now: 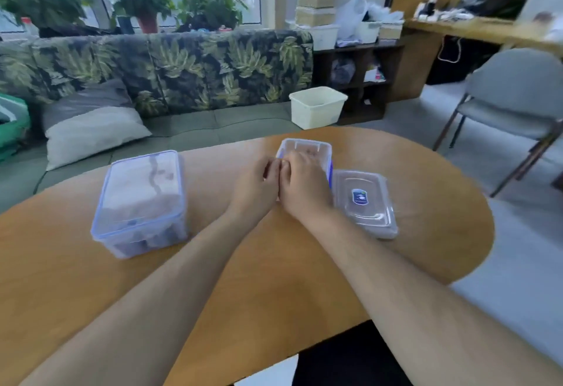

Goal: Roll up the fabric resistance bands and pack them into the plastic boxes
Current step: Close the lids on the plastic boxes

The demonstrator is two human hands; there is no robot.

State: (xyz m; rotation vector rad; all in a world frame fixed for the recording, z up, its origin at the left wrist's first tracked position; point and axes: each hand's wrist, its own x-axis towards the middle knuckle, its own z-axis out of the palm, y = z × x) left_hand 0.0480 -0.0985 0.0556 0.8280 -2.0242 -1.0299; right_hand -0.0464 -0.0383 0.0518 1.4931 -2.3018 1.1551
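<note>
- The left hand (258,186) and the right hand (304,189) lie knuckle to knuckle, touching side by side, with both sets of fingers curled down at the near rim of the small open box (307,145).
- The fingertips are hidden and blurred, so I cannot tell whether either hand pinches anything.
- The small open box sits just beyond and partly under the right hand; its long axis runs away from the hands.
- A brownish mass (308,152) lies inside it, just past the right fingers. It is too blurred to tell which way it points.
- The loose clear lid (364,202) lies flat just right of the right hand, long axis running near to far, label side up.
- The large lidded box (138,199) stands well left of the left hand, long axis also near to far, with dark rolls (143,244) at its near end.
- All rest on the wooden table (274,279).
</note>
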